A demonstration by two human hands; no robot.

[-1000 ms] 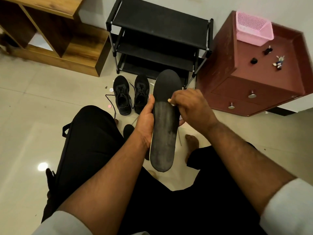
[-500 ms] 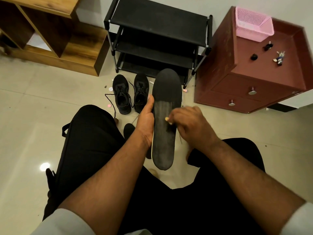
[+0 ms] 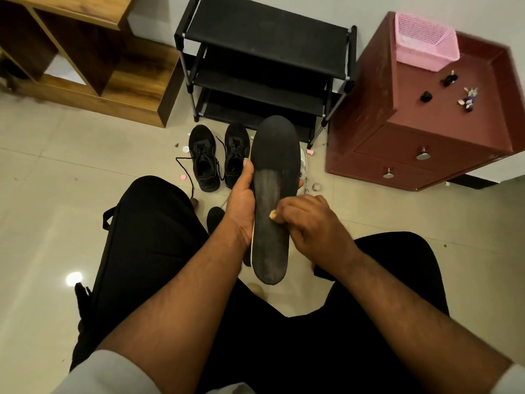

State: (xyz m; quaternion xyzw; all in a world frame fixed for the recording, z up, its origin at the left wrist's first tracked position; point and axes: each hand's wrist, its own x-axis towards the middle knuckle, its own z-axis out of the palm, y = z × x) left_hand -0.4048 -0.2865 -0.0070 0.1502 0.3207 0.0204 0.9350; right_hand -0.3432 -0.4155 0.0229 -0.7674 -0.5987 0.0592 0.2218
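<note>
Head view: left hand (image 3: 241, 200) fingers grip insole (image 3: 274, 155), right hand (image 3: 312, 226) fingers pinch pale piece (image 3: 272, 214); rubbing apparently half done.

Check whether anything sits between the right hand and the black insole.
Nothing visible does. The right hand rests on the insole, fingers curled against its face, while the left hand grips its left edge. Whether the right hand pinches something small is unclear.

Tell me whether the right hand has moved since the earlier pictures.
Yes. The right hand, pinching a small pale object, has slid down the insole toward its heel end, from level with the black shoes to nearer the person.
</note>
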